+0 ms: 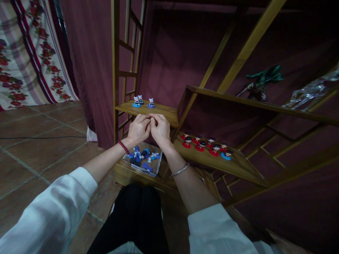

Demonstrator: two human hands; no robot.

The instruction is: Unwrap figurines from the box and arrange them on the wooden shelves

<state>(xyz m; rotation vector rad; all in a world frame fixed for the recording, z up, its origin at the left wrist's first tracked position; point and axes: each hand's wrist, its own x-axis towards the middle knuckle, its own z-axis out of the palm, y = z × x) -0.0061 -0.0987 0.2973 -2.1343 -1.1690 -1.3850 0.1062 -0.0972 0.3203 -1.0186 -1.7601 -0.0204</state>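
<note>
From where I stand, a seated person's left hand [139,128] and right hand [160,129] meet at the fingertips before a small wooden shelf [165,112]. Their fingers curl inward as if pinching something small; whatever lies between them is hidden, so I cannot tell its direction or long axis. Three pale figurines [151,102] stand set out on that shelf, upright, long axis vertical. Eight dark-haired figurines [214,150] stand on a lower shelf [233,169] to the right, seven on red bases, one on blue. Below the hands, an open box [159,163] holds a jumble of loose pale figures [149,159] and blue and black discs [145,165], apparently unassembled, lying at mixed angles.
</note>
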